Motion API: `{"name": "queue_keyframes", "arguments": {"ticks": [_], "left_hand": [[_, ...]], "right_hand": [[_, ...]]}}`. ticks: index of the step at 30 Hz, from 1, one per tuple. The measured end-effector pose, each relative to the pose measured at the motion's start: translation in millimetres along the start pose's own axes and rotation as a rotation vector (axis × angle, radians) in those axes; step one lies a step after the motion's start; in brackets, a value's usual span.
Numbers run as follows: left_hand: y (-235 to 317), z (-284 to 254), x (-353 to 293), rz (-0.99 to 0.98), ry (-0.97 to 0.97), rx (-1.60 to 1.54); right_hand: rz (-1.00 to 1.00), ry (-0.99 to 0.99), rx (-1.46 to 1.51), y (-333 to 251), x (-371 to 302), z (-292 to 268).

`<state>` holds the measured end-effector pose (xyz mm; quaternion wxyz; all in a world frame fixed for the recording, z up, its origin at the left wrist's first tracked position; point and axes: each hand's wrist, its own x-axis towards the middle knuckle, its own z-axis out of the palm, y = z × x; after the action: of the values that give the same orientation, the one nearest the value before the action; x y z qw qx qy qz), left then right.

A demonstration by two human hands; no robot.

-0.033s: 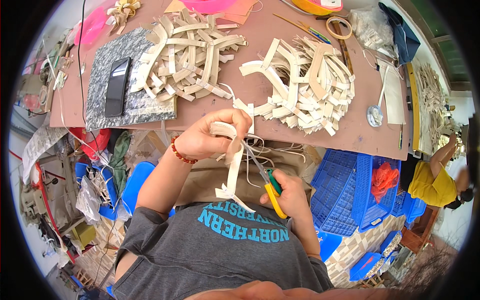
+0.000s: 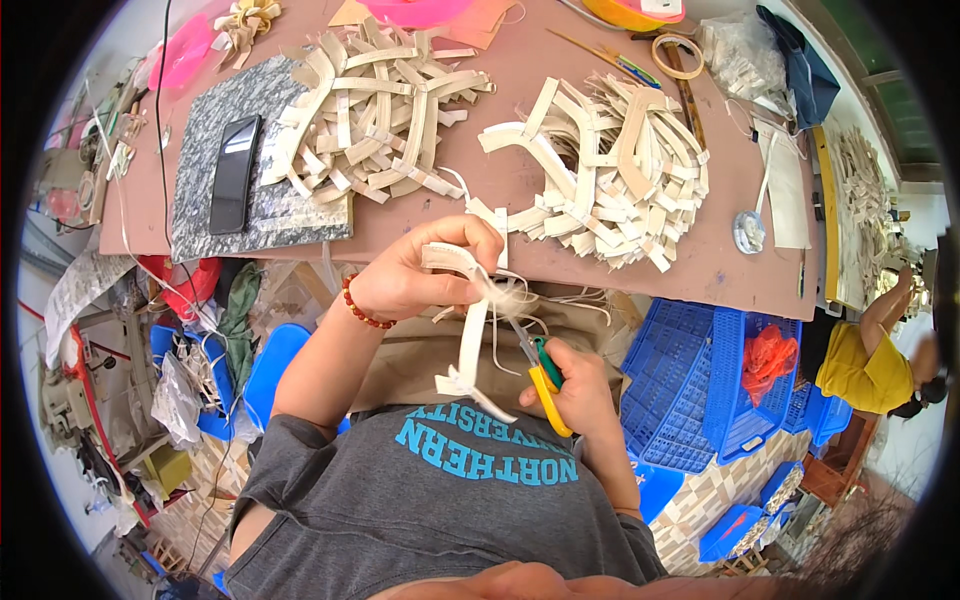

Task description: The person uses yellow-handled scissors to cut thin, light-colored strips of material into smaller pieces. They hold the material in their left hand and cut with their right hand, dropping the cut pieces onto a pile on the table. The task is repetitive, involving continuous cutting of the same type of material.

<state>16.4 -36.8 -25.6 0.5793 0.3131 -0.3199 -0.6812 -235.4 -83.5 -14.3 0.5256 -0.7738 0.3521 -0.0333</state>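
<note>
My left hand [image 2: 428, 268], with a red bead bracelet at the wrist, pinches a cream fabric strap piece [image 2: 468, 345] between thumb and fingers. The strap's lower branches hang in front of my chest. In my right hand [image 2: 585, 392] are scissors [image 2: 548, 396] with yellow and green handles, blades pointing up and left toward the strap. A pale, blurred tuft of fibres shows at the blade tips, beside the left fingertips. Whether the blades touch the strap cannot be made out. Thin cream cords [image 2: 570, 298] trail behind the hands, over the lap.
Two heaps of similar straps, one at left [image 2: 375, 110] and one at right [image 2: 610, 165], lie on the brown table [image 2: 400, 225]. A phone [image 2: 236, 175] rests on a speckled stone slab [image 2: 300, 228]. Blue crates [image 2: 665, 375] stand at lower right. A person in yellow [image 2: 868, 368] sits beyond.
The left thumb and fingertips have shifted slightly, and the strap has turned a little. The fibre tuft at the blade tips now shows paler and more spread. The right hand has barely moved.
</note>
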Motion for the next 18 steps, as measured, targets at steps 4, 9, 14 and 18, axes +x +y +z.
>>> {"name": "queue_keyframes", "arguments": {"ticks": [4,9,14,18], "left_hand": [[4,8,3,0.333,0.233,0.682],[-11,6,-3,0.469,0.663,0.594],[-22,18,-22,0.156,0.492,0.155],[-21,30,-12,0.092,0.487,0.005]], "right_hand": [[0.051,0.101,-0.070,-2,3,3],[0.039,0.236,0.078,12,4,15],[-0.145,0.445,-0.431,14,11,18],[-0.189,0.493,-0.534,13,11,19]]}}
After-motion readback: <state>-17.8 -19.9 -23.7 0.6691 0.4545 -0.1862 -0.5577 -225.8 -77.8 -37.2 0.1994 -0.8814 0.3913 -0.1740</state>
